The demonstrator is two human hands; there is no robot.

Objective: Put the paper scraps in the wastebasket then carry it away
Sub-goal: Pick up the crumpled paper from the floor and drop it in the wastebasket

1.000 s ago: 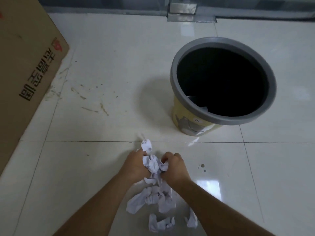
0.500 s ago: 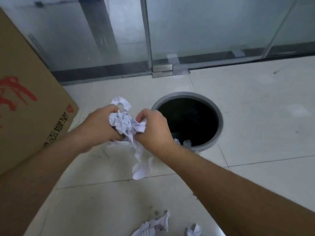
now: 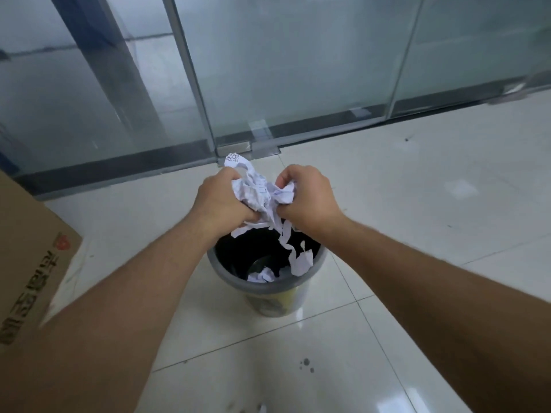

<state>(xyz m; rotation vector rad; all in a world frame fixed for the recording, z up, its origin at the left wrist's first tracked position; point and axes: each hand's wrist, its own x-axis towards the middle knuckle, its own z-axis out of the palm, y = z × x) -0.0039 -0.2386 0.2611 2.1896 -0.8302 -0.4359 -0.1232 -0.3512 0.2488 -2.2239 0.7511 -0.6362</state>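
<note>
A bundle of crumpled white paper scraps is pressed between my left hand and my right hand, both closed on it. The bundle hangs directly above the wastebasket, a round bin with a grey rim, dark inside and a yellowish wall. A long strip of paper dangles from the bundle down into the bin's mouth. One crumpled scrap lies at the bottom of the bin. A bit of white paper shows on the floor at the lower edge.
A large cardboard box with red and dark print stands at the left. Glass door panels with a metal floor fitting run across the back. The floor is glossy white tile with a few dark spots.
Both hands lifted the scraps from the floor and carried them forward; they now hold the bundle right over the wastebasket's opening instead of beside it.
</note>
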